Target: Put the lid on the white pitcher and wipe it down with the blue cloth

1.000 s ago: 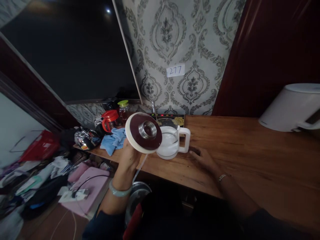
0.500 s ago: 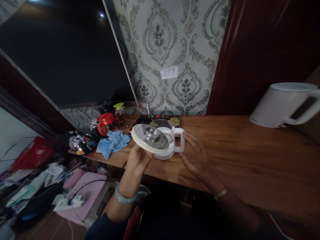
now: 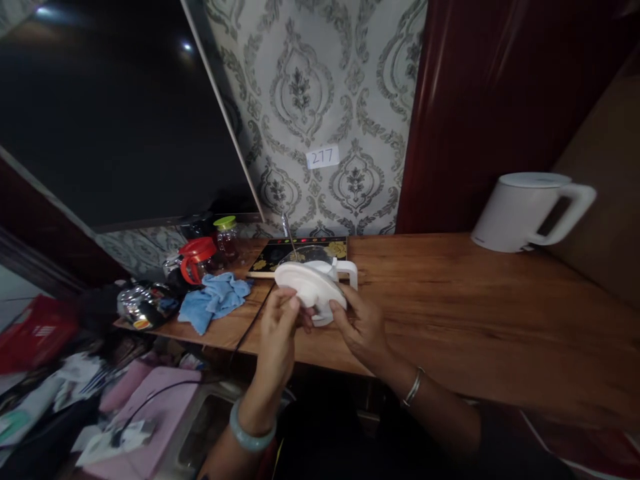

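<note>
On the near side of the pot [image 3: 345, 266], the lid [image 3: 315, 283] is tilted, left grip [image 3: 280, 327] pinching its knob [image 3: 307, 298], right grip [image 3: 364, 328] clamped on its rim [image 3: 300, 265], probably for steadiness; far side's hidden.

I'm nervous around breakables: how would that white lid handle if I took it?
The white lid is probably stiff: its round outline shows no sag. Its smooth surface may be slippery, and its circular shape could let it roll.
</note>
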{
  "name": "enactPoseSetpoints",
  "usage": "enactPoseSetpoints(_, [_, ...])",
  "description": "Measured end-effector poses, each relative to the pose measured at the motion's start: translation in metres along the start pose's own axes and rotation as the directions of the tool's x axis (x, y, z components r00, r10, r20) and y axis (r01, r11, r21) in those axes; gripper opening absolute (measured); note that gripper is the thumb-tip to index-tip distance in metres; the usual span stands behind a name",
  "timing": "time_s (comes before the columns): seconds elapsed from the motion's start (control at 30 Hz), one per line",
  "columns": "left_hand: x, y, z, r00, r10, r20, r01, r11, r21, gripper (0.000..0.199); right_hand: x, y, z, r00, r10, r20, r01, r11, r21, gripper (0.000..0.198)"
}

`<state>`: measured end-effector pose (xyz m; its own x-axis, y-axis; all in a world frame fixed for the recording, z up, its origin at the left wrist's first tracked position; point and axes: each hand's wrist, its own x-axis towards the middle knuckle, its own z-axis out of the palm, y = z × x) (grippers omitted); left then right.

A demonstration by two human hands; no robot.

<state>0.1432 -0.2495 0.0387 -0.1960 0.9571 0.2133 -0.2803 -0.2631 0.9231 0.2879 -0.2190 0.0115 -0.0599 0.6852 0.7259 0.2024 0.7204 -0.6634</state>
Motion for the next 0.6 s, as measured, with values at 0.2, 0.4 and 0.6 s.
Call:
enactPoseSetpoints(0.2, [0.001,-0.01,-0.014,0.904,0.417,0.092,-0.395,0.734,0.553,0.036,0.005,-0.003,0.005,0.987,0.159,-0.009,-0.156,0.976,0.151,0.023])
enactPoseSetpoints(0.4, [0.007,-0.008,-0.019,0.842,0.505,0.19,-0.492,0.575,0.654,0.033,0.003,-0.005,0.003,0.975,0.206,0.079,-0.22,0.941,0.257,0.026])
enactPoseSetpoints(0.6, [0.016,0.012,-0.027,0.837,0.509,0.199,-0.485,0.522,0.701,0.028,0.001,0.029,-0.017,0.983,0.158,-0.089,-0.14,0.974,0.176,0.034])
